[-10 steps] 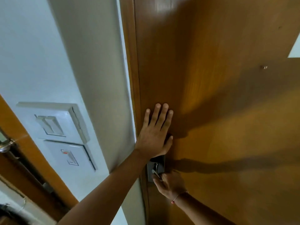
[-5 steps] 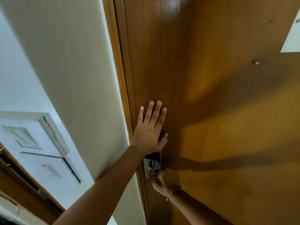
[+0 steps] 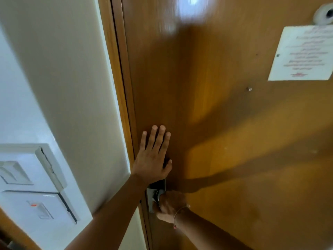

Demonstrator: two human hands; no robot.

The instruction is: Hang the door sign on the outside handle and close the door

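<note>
A brown wooden door (image 3: 225,123) fills the right of the view and sits flush in its frame (image 3: 119,87). My left hand (image 3: 153,159) lies flat on the door near its left edge, fingers straight and close together. Just below it, my right hand (image 3: 170,206) is closed around the inside handle at the metal lock plate (image 3: 150,197); the handle itself is mostly hidden under the fingers. No door sign is in view.
A white paper notice (image 3: 302,53) is fixed high on the door at the right, with a peephole (image 3: 323,14) above it. White wall switches (image 3: 32,186) sit on the wall at the left, beside the cream wall corner (image 3: 72,87).
The view has swung right and up, so the switches slid left and the notice came into sight. Both hands keep their places on the door and the handle.
</note>
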